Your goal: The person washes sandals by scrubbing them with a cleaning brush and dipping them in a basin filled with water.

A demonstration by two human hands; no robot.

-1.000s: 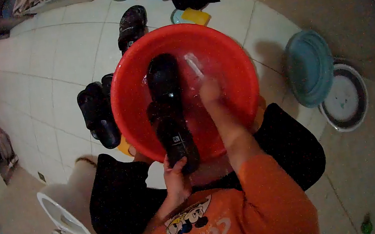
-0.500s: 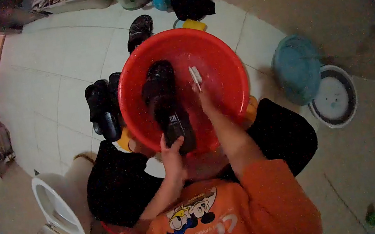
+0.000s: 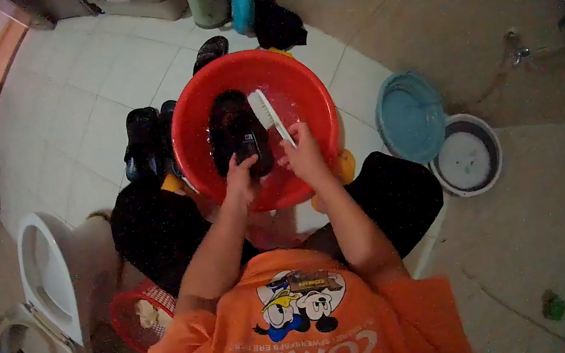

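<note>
- L hand (image 3: 242, 177): closed on near end of blk slide sandal (image 3: 235, 129), thumb on top; fingers under it mostly hidden. Sandal is in red plastic basin (image 3: 317, 116), fwd of L hand.
- R hand (image 3: 305, 155): gripping handle of white bristle brush (image 3: 264, 111); brush head fwd & left of R hand, at sandal's R edge. Contact w/ sandal: can't tell.
- Risk 1: sandal could pivot or slip; cause: L hand has only the near end, surface looks wet.
- Risk 2: brush could twist in R hand; cause: grip at handle's end, head well fwd of fingers.
- Risk 3: bristles could catch L thumb; cause: hands near each other, R just beside sandal.
- Risk 4: splash onto floor sandals (image 3: 143, 142), left of L hand outside basin, if strokes run hard.
- Diff vs 0.5 s ago: brush head was apart from sandal, R of it; now at its edge. R hand nearer L hand's level. L grip same. View also shifted.
</note>
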